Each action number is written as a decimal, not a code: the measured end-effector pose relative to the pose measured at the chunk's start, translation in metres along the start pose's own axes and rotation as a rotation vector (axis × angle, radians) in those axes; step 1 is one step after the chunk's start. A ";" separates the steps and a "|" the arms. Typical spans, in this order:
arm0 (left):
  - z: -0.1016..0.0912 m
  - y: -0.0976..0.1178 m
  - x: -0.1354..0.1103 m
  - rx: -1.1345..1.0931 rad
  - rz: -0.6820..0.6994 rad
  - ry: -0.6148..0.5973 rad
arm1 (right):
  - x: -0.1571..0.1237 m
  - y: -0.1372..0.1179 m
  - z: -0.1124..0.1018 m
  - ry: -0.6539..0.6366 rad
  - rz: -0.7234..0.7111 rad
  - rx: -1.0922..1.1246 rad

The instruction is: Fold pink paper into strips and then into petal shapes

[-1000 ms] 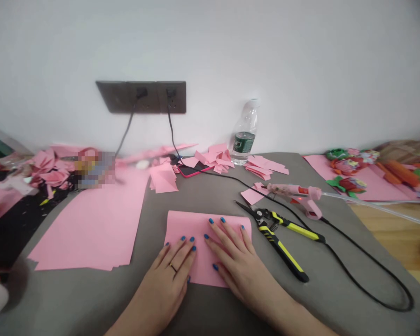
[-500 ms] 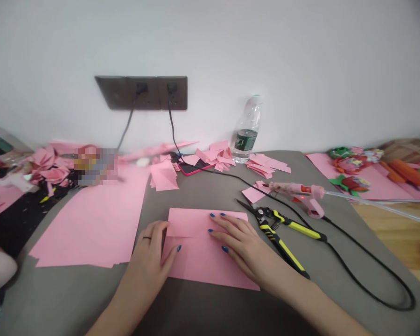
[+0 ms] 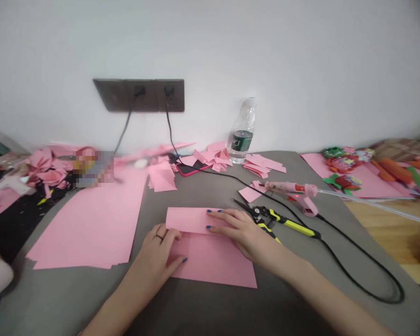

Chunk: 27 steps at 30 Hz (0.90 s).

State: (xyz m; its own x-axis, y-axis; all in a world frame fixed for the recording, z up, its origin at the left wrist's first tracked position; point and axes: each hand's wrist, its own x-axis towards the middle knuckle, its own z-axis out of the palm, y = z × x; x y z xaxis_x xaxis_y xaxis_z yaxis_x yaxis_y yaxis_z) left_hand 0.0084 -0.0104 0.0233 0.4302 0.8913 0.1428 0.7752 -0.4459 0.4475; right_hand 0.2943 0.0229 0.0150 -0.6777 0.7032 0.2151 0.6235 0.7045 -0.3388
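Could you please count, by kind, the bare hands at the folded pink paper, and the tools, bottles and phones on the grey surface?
Bare hands with blue nails (left hand, right hand): 2
Yellow-and-black metal cutters: 1
Pink plastic glue gun: 1
Clear plastic bottle with green label: 1
Black phone with pink edge: 1
Total: 6

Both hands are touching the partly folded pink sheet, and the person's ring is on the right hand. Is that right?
Not quite: the ring is on the left hand, not the right hand, as the head view shows. Both hands do touch the partly folded pink sheet.
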 end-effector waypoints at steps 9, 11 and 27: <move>-0.008 -0.007 0.012 0.185 -0.018 -0.170 | 0.004 -0.005 -0.006 0.024 -0.008 0.006; -0.021 0.003 0.005 0.127 0.040 -0.177 | 0.003 -0.005 -0.006 0.029 -0.011 0.012; -0.052 0.037 -0.016 -0.125 0.157 -0.431 | 0.009 0.000 -0.041 -0.076 -0.121 0.117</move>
State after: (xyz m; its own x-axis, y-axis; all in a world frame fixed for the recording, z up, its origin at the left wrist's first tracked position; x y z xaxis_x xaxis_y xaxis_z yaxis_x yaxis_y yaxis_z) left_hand 0.0059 -0.0372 0.0837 0.7107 0.6872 -0.1502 0.6354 -0.5355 0.5563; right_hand 0.3045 0.0330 0.0547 -0.7753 0.6014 0.1928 0.4887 0.7646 -0.4201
